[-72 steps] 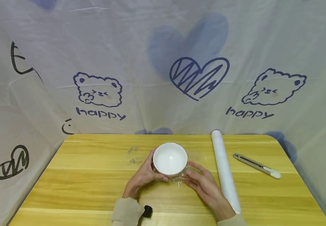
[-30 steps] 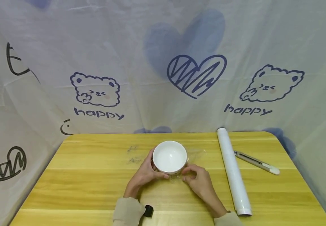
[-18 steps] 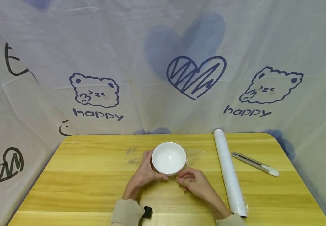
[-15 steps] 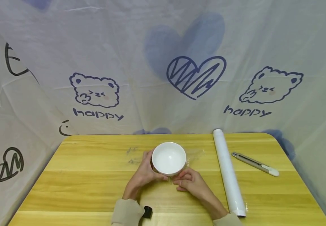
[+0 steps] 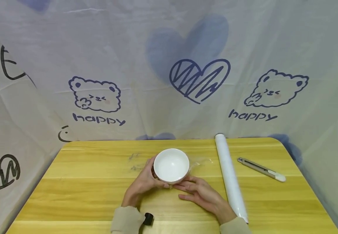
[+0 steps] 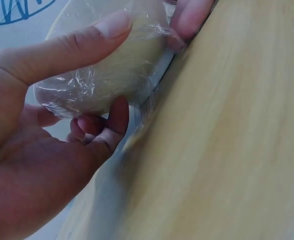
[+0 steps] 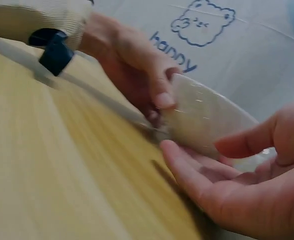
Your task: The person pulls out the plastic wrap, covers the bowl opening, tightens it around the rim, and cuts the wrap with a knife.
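Note:
A white bowl (image 5: 171,165) is tilted slightly toward me over the table. Clear cling film (image 6: 82,85) covers its outside and shows creases in the left wrist view. My left hand (image 5: 143,182) grips the bowl from the left, thumb along the near side and fingers around the far side and underneath. At the near right side is my right hand (image 5: 202,193), its fingers fairly straight and reaching to the lower wall. Thumb and fingers of that hand touch the film-covered side in the right wrist view (image 7: 237,185). The bowl's base is hidden in the head view.
A long white roll of cling film (image 5: 231,178) lies to the right, close to my right forearm. Beyond it rests a utility knife (image 5: 261,169). A faint wisp of clear film (image 5: 199,161) shows right of the bowl on the wooden table (image 5: 78,188).
My right hand's fingers, curled and pinching at the bowl's edge a second ago, have straightened and moved under its near side. The roll has shifted left toward the bowl. My left hand keeps its grip.

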Demonstrator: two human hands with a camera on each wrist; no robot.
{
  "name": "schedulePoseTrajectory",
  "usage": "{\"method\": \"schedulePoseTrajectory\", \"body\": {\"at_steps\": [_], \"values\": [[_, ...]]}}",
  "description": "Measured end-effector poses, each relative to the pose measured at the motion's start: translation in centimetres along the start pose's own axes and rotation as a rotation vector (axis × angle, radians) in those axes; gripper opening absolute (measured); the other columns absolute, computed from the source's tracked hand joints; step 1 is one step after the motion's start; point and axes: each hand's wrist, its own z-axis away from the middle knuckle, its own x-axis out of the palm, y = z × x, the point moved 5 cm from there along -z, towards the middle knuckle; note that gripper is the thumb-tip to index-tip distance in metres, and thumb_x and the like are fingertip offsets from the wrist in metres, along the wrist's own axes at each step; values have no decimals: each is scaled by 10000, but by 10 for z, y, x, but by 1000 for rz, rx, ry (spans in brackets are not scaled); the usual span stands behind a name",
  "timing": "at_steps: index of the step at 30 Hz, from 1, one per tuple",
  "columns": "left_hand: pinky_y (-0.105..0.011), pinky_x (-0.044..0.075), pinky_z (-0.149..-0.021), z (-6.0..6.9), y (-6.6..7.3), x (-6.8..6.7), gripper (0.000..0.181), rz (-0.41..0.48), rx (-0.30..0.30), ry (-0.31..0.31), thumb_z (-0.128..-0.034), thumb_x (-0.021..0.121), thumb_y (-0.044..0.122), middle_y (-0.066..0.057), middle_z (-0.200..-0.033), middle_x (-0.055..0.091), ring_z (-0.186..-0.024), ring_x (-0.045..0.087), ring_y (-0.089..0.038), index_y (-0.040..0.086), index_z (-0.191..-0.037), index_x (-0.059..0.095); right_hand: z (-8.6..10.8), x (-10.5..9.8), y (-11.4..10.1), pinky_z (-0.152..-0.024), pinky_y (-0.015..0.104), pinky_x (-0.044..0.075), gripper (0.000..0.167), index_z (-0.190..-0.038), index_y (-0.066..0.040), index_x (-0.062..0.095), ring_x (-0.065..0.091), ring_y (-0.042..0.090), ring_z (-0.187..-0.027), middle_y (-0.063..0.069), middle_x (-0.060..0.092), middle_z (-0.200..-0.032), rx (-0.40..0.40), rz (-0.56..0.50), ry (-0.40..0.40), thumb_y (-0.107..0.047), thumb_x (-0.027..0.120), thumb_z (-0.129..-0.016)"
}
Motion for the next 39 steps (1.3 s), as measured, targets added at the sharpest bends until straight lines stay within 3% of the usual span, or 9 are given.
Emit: {"method": "schedulePoseTrajectory", "body": {"at_steps": [3,7,10,14,18,21,24,29,39], "values": [[-401,401,-1116,0,-1,-3,1176,15,7,-29,-629,947,-80,-228,-1559,279,-1364,417,-408,41,-1592,283,6,-7,-8,-987,403,543,496,-1470,195,313,602,334,-1259,318,559,-1385,-2,81,30,-18,461,-1048],[-315,493,-1029,2,-2,-5,1141,76,20,-102,-688,897,-114,-275,-1560,267,-1319,468,-407,2,-1602,224,13,-23,-20,-796,321,608,432,-1370,171,434,701,195,-930,198,705,-1080,-41,201,209,-136,512,-1076],[-306,553,-943,5,-2,-9,1074,159,16,-148,-746,813,-182,-318,-1552,275,-1259,530,-392,-29,-1606,187,13,-29,-21,-803,325,604,497,-1375,140,420,692,191,-956,149,693,-1091,-51,162,272,-252,528,-1088],[-349,489,-1046,8,1,-5,1171,197,31,-203,-729,808,-206,-303,-1595,229,-1356,448,-434,0,-1627,86,9,-31,-17,-892,364,578,482,-1350,85,486,671,233,-1068,124,672,-1147,-32,37,312,-295,577,-1068],[-381,339,-1161,4,2,7,1350,115,47,-158,-638,910,-139,-242,-1621,216,-1439,330,-426,68,-1632,20,6,-33,-15,-1009,422,524,433,-1380,66,466,650,229,-1090,104,649,-1141,-44,-92,342,-176,605,-1049],[-419,319,-1164,2,0,12,1315,81,53,-75,-619,922,-132,-225,-1605,264,-1423,347,-413,65,-1619,92,5,-32,-15,-1101,461,449,492,-1457,101,378,626,233,-1136,117,623,-1185,-53,-176,308,-106,570,-1055],[-424,357,-1145,1,-3,13,1233,110,51,-23,-630,887,-179,-225,-1586,312,-1407,375,-416,63,-1605,173,6,-31,-15,-1127,470,418,376,-1396,71,467,614,231,-1149,112,624,-1177,-51,-222,283,-96,535,-1066],[-426,401,-1116,-1,-5,16,1186,104,52,-20,-670,855,-198,-244,-1584,308,-1400,384,-440,69,-1611,183,12,-32,-21,-1110,462,438,159,-1170,-35,608,630,222,-1123,79,668,-1124,-67,-236,285,-106,500,-1077],[-374,462,-1062,-3,-4,18,1194,103,48,-34,-687,830,-220,-253,-1587,289,-1389,391,-455,96,-1623,160,16,-33,-26,-851,324,527,151,-1145,-59,633,661,177,-952,49,720,-1035,-71,-185,348,-103,513,-1064]]}}
